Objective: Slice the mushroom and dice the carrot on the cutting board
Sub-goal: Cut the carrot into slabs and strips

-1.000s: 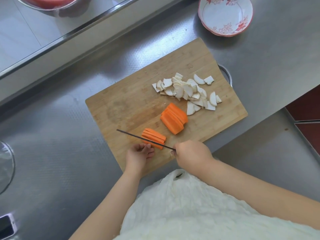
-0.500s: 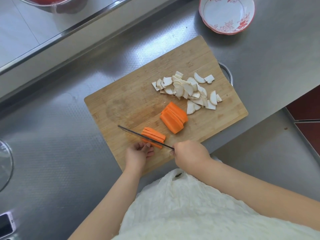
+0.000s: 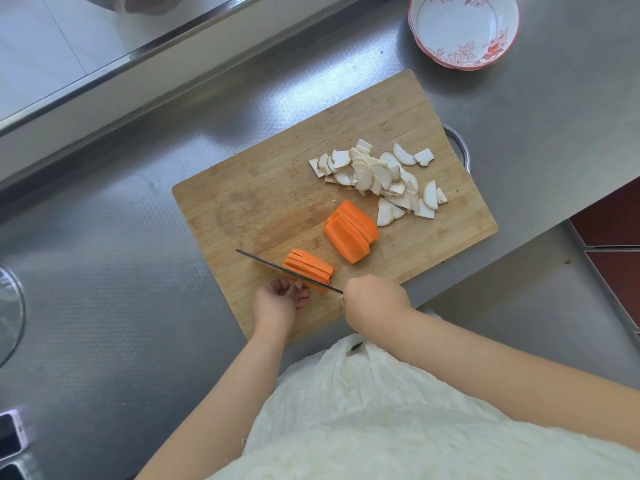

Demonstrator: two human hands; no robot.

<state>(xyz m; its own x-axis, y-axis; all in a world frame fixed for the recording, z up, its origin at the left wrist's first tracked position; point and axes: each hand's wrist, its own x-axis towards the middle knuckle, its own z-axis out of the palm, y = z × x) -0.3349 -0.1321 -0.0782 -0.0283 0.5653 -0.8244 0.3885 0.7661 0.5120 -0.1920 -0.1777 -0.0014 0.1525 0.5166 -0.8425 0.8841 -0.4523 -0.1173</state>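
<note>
cutting now: the right hand [image 3: 375, 301] wraps its grip round the knife [image 3: 289, 270] handle, the blade laid across the near end of a small stack of carrot planks [image 3: 309, 266]
steadying: the left hand [image 3: 278, 301] curls its fingers against the near side of that stack, fingertips just beside the blade; whether it pinches the planks or only presses them i cannot tell
carrot still waiting: a larger stack of carrot slabs [image 3: 351, 230] lies mid-board, apart from the knife
mushroom: the mushroom slices [image 3: 381, 176] sit in a loose heap on the far right of the cutting board [image 3: 263, 199], so that half of the task looks finished
stage, as i judge it: planks are being cut into sticks; crosswise cuts to make dice are yet to come
doing it well: keep the left fingertips tucked back with knuckles facing the blade, hold the planks square so they do not slide, cut at an even width, and bring the edge fully through to the wood
risk: the stack sits close to the near board edge, so pieces could roll onto the worktop [image 3: 121, 271]
nearby: a red-patterned bowl [image 3: 464, 32] stands beyond the board
</note>
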